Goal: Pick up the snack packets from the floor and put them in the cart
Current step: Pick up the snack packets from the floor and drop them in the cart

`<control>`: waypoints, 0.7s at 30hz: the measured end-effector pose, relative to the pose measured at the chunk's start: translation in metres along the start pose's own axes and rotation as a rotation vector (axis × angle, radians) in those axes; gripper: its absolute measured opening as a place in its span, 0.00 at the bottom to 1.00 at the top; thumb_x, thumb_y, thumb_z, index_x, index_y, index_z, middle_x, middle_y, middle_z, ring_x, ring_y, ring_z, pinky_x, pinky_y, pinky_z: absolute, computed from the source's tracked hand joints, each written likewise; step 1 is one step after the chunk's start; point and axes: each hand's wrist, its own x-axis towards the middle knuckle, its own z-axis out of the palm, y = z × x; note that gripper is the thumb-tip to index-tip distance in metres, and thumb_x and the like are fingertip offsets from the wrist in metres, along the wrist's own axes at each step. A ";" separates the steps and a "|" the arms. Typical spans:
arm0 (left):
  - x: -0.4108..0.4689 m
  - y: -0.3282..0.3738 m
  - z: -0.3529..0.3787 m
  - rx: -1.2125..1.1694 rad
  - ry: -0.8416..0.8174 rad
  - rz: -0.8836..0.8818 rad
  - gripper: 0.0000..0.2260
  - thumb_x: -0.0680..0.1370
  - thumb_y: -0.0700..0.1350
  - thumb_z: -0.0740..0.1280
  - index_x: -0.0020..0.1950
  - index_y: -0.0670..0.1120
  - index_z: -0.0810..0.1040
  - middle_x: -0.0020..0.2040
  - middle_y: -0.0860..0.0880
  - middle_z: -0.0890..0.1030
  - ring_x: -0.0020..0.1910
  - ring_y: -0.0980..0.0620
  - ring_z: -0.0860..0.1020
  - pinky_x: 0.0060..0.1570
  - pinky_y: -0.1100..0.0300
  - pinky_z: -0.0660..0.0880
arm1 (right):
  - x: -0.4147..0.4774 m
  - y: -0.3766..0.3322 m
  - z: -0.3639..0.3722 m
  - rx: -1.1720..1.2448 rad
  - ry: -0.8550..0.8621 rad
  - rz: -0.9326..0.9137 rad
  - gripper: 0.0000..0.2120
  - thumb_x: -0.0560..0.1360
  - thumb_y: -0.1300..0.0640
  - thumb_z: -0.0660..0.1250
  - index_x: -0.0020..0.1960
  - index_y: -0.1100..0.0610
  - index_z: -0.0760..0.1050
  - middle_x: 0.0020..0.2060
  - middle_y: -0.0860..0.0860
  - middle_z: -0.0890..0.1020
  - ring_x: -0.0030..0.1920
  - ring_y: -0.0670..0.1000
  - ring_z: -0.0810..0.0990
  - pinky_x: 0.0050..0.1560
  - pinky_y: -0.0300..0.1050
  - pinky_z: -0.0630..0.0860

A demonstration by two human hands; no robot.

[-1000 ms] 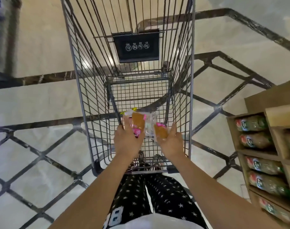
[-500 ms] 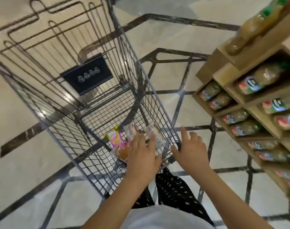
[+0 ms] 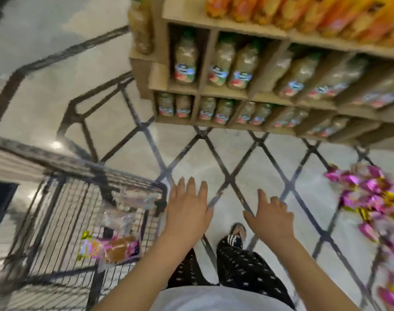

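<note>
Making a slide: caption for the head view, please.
Empty left hand and right hand between cart holding packets and floor pile.

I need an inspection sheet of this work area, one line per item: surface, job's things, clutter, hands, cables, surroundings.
Surface: pale floor with dark diamond lines.
Job's things: a few snack packets lie in the cart; a pile of pink packets lies on the floor at the right.
Clutter: nothing seen.
Hands: left hand and right hand open, holding nothing, over the floor.
Cables: nothing seen.
Surroundings: cardboard shelf with bottles; orange packs on top.
</note>
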 end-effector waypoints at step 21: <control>0.027 0.415 0.113 0.301 -0.197 0.591 0.30 0.82 0.59 0.54 0.80 0.49 0.50 0.79 0.44 0.56 0.77 0.43 0.54 0.74 0.50 0.54 | -0.063 0.413 0.106 0.614 -0.046 0.573 0.34 0.78 0.38 0.56 0.78 0.49 0.47 0.70 0.56 0.66 0.68 0.60 0.66 0.66 0.57 0.67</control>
